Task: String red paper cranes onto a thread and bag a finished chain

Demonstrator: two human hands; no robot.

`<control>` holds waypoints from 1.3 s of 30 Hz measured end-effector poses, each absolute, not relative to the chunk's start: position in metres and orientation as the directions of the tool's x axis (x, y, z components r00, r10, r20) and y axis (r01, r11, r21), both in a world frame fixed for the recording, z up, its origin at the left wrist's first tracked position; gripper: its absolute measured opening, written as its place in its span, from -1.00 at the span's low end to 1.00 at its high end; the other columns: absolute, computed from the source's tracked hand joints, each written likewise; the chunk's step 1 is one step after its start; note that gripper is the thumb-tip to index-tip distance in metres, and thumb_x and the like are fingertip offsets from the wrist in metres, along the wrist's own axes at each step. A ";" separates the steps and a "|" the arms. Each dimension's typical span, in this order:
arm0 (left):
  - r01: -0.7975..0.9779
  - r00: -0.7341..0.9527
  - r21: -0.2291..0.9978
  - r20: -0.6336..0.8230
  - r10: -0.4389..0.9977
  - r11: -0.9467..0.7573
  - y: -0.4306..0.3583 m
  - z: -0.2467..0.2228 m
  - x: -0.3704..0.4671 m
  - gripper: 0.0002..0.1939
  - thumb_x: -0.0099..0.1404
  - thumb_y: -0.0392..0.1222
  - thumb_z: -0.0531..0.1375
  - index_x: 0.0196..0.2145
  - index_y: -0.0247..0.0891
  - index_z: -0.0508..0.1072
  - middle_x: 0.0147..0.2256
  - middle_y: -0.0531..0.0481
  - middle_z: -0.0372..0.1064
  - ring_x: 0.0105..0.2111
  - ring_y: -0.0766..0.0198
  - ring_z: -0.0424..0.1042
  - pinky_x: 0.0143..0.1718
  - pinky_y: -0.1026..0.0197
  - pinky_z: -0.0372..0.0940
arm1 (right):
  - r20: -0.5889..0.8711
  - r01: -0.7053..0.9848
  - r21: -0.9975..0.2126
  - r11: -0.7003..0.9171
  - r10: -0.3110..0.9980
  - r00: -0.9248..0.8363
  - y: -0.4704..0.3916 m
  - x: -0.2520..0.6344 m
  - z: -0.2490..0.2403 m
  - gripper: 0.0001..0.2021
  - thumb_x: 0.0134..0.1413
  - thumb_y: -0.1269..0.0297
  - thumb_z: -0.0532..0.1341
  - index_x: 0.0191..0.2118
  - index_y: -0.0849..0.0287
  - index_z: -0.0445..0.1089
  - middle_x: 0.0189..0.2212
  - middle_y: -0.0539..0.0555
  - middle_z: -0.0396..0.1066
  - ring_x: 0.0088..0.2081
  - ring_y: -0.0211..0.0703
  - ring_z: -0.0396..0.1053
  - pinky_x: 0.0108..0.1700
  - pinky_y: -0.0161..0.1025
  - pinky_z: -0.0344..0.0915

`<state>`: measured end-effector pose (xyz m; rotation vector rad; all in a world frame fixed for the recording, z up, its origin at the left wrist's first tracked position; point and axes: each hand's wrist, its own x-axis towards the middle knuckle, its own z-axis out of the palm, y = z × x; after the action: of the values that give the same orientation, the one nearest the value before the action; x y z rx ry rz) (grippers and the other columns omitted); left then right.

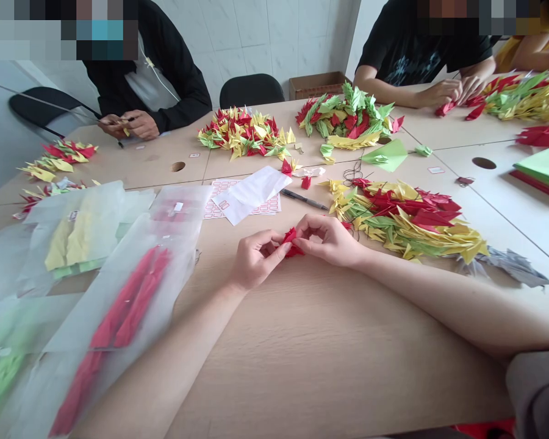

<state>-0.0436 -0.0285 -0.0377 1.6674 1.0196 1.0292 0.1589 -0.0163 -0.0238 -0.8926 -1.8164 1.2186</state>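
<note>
The worktop (338, 341) has a wide bare stretch in front of the body, running from under the forearms to its near edge at the bottom of the view. On the left, this room ends at the translucent bags (132, 292), which hold red, yellow and green folded paper and lie partly over one another. On the right, beyond the forearm, lies a long bundle of yellow, green and red folded paper (412, 219), with a grey piece (515, 265) at its near end. Just beyond the hands, a black pen (304, 199) and a white paper slip (254, 192) over a printed label sheet (215, 190) limit the space. Two more heaps (244, 133) (348, 119) sit farther off, and round holes (484, 163) open in the worktop between seams.

The red folded paper (293, 242) is between the two hands, above the worktop, near the middle of the view. The left hand (258, 256) has its grip nearly closed, thumb and fingers pinching the paper's left side. The right hand (324, 239) pinches its right side, also nearly closed, the fingers curled. The fingertips of the hands almost meet around it.

Across the worktop, two people work with their hands (130, 125) (457, 91) on small pieces.
</note>
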 end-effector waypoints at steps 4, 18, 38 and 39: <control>0.146 0.279 0.970 0.149 0.949 -0.195 -0.026 -0.038 -0.043 -0.77 0.21 -0.07 0.32 -0.28 -0.31 0.53 -0.45 0.00 0.48 -0.62 0.38 0.39 -0.62 0.34 0.30 | 0.232 0.197 -0.919 0.340 0.874 -0.427 -0.015 0.161 -0.023 -0.87 0.13 0.28 0.25 -0.34 0.25 0.44 -0.44 0.04 0.43 -0.44 -0.29 0.31 -0.40 -0.34 0.25; 0.382 0.241 0.802 0.394 0.887 -0.459 -0.029 -0.036 -0.042 -0.86 0.23 -0.13 0.30 -0.37 -0.26 0.50 -0.41 0.00 0.47 -0.58 0.40 0.38 -0.51 0.33 0.31 | 0.320 0.179 -0.888 0.423 0.849 -0.421 -0.017 0.156 -0.028 -0.81 0.15 0.15 0.29 -0.29 0.19 0.45 -0.31 0.09 0.46 -0.34 -0.21 0.40 -0.30 -0.26 0.35; 0.206 0.279 0.920 0.271 0.921 -0.333 -0.027 -0.034 -0.045 -0.79 0.29 -0.08 0.26 -0.37 -0.29 0.53 -0.42 0.01 0.42 -0.62 0.43 0.35 -0.59 0.34 0.25 | 0.127 0.091 -0.975 0.201 0.849 -0.514 -0.011 0.161 -0.019 -0.66 0.29 0.05 0.11 -0.26 0.24 0.44 -0.34 0.08 0.46 -0.32 -0.22 0.38 -0.26 -0.28 0.33; 0.207 0.275 0.919 0.276 0.921 -0.337 -0.027 -0.034 -0.045 -0.79 0.28 -0.08 0.26 -0.37 -0.29 0.53 -0.42 0.01 0.43 -0.62 0.42 0.35 -0.58 0.33 0.25 | 0.133 0.101 -0.972 0.214 0.846 -0.516 -0.012 0.161 -0.020 -0.67 0.27 0.05 0.13 -0.23 0.24 0.44 -0.33 0.08 0.47 -0.32 -0.22 0.39 -0.27 -0.29 0.33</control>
<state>-0.0448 -0.0274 -0.0341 1.7373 1.0342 1.1136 0.1610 -0.0119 -0.0197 -0.8820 -1.7938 1.3590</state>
